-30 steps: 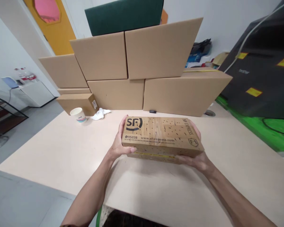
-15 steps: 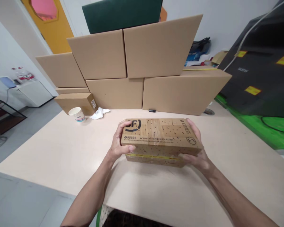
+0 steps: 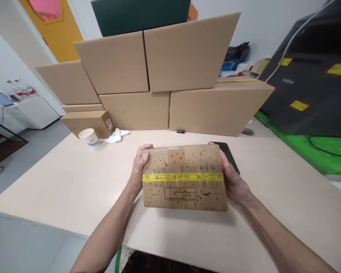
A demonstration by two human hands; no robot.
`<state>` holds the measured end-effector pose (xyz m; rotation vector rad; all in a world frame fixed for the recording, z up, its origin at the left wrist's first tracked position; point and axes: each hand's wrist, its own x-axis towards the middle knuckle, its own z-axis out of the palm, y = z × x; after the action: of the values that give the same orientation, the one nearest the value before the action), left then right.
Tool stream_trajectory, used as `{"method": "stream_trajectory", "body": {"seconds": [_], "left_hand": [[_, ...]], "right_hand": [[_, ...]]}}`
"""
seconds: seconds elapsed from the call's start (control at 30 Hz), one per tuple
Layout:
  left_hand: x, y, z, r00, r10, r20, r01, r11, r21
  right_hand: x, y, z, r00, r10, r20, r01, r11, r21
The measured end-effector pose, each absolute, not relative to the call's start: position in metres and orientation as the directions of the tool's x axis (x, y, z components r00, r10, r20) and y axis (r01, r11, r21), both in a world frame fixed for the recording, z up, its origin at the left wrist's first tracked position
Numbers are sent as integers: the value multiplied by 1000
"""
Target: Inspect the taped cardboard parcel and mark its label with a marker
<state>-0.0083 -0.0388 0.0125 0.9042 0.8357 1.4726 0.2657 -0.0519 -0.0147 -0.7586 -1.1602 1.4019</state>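
Between my two hands is a brown cardboard box (image 3: 184, 161), speckled with dark marks. A yellow printed tape strip runs across the side turned toward me, above a small framed block of print. My left hand (image 3: 138, 167) grips its left end, thumb near the top corner. At the right end, my right hand (image 3: 233, 180) holds the box, with some fingers hidden behind it. The box is tilted, its taped side facing me. Behind its right end lies a flat dark object (image 3: 229, 155), partly covered by the box and my hand.
Stacked cartons (image 3: 193, 55) stand along the back of the table (image 3: 74, 182), a dark green box (image 3: 142, 17) on top. A paper cup (image 3: 89, 137), crumpled tissue (image 3: 117, 135) and small black object (image 3: 180, 131) lie before them. A big black case (image 3: 312, 83) rises at right.
Both hands have tipped the box, so its printed top has turned away and the yellow-taped side now faces me. The flat dark object behind it has come into view.
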Motion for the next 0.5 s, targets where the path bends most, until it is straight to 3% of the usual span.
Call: {"method": "stream_trajectory", "body": {"seconds": [0.27,0.4,0.5], "left_hand": [[-5,-32,14,-95,979,-182,-567,96,818],[-3,-28,11,-13,977,-213,-596,164,786],[-4,-24,4,31,984,-173,-533,163,830]], "right_hand": [[263,-48,-23,-199,943,268,-311,199,-929],[264,-47,-36,-143,947,288,-227,251,-941],[262,-44,-34,-37,969,244,-259,227,-939]]}}
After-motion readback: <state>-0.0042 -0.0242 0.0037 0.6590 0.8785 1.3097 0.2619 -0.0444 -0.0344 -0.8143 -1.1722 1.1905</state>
